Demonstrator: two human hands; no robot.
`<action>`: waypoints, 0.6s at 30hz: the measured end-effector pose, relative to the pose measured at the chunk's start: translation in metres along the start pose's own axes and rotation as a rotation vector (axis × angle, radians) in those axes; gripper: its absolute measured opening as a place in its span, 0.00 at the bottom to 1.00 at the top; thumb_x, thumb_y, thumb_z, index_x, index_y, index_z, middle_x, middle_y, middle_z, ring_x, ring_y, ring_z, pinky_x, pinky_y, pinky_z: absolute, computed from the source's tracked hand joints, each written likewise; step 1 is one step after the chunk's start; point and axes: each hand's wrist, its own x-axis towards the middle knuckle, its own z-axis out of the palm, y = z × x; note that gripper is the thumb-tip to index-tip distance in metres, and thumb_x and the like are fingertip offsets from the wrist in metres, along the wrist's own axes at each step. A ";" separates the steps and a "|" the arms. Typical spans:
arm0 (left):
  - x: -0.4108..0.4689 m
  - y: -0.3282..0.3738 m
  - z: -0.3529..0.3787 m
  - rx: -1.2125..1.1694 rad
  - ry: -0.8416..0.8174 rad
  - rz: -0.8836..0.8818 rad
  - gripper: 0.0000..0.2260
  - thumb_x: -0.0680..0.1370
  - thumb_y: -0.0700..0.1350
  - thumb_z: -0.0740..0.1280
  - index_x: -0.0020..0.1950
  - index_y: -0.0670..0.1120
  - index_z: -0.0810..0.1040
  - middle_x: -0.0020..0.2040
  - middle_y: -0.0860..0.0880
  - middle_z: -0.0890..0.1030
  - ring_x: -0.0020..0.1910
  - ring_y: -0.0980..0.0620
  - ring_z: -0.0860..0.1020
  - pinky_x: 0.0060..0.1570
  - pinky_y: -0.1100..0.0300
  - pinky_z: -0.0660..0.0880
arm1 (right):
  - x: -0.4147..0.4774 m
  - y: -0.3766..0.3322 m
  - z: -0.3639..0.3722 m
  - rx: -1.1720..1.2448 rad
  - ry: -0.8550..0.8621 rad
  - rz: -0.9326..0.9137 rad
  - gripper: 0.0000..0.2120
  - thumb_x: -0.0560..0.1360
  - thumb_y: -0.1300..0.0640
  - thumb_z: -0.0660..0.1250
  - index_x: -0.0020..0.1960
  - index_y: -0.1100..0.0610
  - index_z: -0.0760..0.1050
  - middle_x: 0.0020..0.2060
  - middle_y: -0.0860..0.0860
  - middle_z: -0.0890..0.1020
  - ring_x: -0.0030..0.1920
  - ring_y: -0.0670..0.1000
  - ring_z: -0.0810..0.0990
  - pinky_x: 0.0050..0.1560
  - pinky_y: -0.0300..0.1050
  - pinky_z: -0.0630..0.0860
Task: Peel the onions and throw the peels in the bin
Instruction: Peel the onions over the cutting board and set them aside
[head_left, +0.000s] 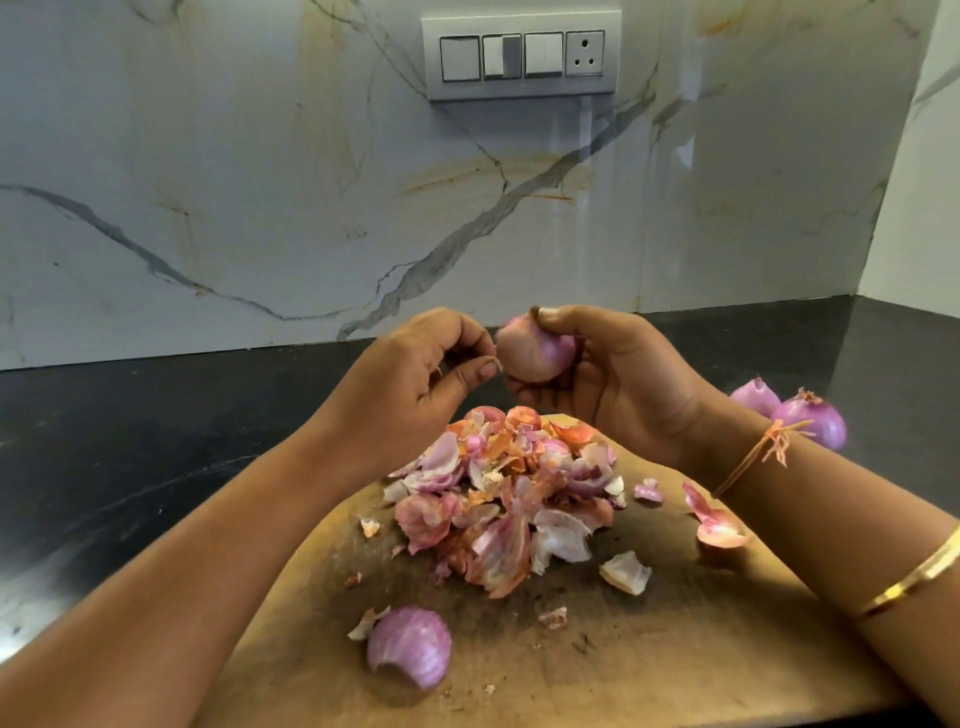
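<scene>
**Peeling under way, no bin in sight**

The right hand (623, 384) holds the onion (530, 353), fingers curled round it, at 12 o'clock from the peel pile (509, 499). The left hand (415, 369) pinches a thin skin strip at the onion's 9 o'clock side. The next move is probably to pull that strip free. The onion's far side is hidden.

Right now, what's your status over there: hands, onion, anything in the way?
Right hand grips the onion; left hand pinches a skin strip at its edge. Peel pile on cutting board, unbinned. No bin in view.
</scene>
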 end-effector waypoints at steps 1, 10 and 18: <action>0.000 0.001 0.001 0.011 -0.021 0.006 0.05 0.77 0.39 0.67 0.46 0.48 0.75 0.40 0.56 0.75 0.40 0.60 0.74 0.39 0.71 0.69 | 0.001 -0.001 -0.001 0.027 0.023 -0.011 0.14 0.78 0.56 0.60 0.60 0.63 0.73 0.49 0.60 0.79 0.39 0.52 0.81 0.41 0.41 0.80; -0.003 -0.005 0.000 0.154 -0.227 -0.036 0.05 0.77 0.44 0.68 0.45 0.54 0.74 0.42 0.58 0.75 0.42 0.61 0.74 0.39 0.70 0.70 | 0.003 -0.006 -0.008 0.092 0.127 0.000 0.13 0.77 0.54 0.62 0.58 0.59 0.72 0.55 0.63 0.78 0.39 0.53 0.81 0.39 0.41 0.80; -0.002 0.000 0.000 0.115 0.066 0.118 0.21 0.70 0.60 0.69 0.60 0.58 0.69 0.46 0.57 0.72 0.42 0.54 0.73 0.35 0.64 0.74 | -0.002 -0.001 0.004 -0.031 0.001 -0.023 0.17 0.77 0.56 0.62 0.62 0.64 0.70 0.48 0.61 0.77 0.35 0.52 0.79 0.40 0.45 0.77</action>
